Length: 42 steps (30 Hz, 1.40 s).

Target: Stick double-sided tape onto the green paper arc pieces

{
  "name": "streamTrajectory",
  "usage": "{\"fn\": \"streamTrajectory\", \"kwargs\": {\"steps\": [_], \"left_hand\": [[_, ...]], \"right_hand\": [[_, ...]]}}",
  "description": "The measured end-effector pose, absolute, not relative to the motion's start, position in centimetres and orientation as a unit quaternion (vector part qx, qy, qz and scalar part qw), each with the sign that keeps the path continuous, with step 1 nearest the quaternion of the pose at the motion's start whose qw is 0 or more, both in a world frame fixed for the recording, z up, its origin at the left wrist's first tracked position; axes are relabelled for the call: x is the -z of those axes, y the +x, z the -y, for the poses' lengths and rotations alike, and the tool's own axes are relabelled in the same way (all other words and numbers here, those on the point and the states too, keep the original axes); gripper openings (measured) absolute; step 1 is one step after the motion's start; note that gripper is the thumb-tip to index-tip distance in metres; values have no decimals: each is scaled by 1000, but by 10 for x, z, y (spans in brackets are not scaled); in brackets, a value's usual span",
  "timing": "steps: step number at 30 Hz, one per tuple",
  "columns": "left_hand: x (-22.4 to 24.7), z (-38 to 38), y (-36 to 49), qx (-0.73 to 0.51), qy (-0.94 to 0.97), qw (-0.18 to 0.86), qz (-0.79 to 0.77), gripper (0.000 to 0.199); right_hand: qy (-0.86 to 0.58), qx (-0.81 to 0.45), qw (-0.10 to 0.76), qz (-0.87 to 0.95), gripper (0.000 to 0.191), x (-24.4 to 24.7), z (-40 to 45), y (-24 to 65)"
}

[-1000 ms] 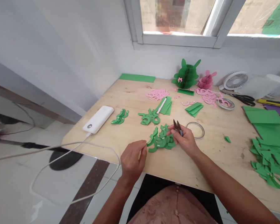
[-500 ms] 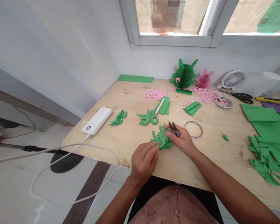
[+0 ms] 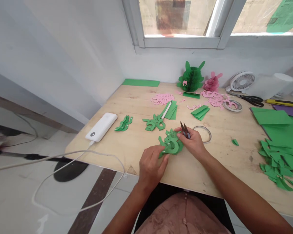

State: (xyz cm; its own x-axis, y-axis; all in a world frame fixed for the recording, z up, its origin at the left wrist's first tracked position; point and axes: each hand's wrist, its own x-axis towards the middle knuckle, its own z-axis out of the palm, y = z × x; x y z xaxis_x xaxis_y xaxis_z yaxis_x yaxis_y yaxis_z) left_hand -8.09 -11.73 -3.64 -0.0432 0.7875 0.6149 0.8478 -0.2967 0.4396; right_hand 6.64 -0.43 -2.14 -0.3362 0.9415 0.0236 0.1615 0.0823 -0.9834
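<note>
A pair of small thread snips [image 3: 185,130] lies in my right hand [image 3: 192,141], its dark pointed blades spread and aimed away from me. That hand's thumb and forefinger also reach the right side of a pile of curved green paper cutouts [image 3: 172,146]. At the pile's left edge is my left hand [image 3: 151,164], with thumb and forefinger on either side of the cutouts. Small white strips show on some cutouts. Beyond the pile lies another group of green cutouts [image 3: 153,123], and a smaller stack of cutouts [image 3: 124,123] rests further left.
A white power bank [image 3: 102,126] with a cable sits at left. Tape rings [image 3: 202,134], folded green paper [image 3: 200,112] and green scraps [image 3: 277,162] lie to the right. Pink cutouts [image 3: 162,98], green and pink paper figures [image 3: 192,79], black scissors [image 3: 252,99] and a fan [image 3: 243,81] stand behind.
My left thumb has moved apart from the fingers to the pile's near edge. The top cutouts have shifted, showing a rounded curve. My right hand and snips have moved slightly right.
</note>
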Motion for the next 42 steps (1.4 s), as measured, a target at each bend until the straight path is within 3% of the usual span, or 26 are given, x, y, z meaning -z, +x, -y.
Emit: {"fn": "streamTrajectory", "kwargs": {"steps": [9,18,30,42], "left_hand": [[48,103,-78,322,-693,-10,645,18],[47,102,-82,355,-644,-89,672,7],[49,101,-84,436,-560,-190,679,15],[47,101,-86,473,-520,-169,691,18]], "right_hand": [[-462,-516,399,601,24,20,-4,70],[-480,-524,405,575,26,22,-6,70],[-495,-529,426,542,26,26,-11,73],[-502,-529,439,524,25,25,-11,71]]}}
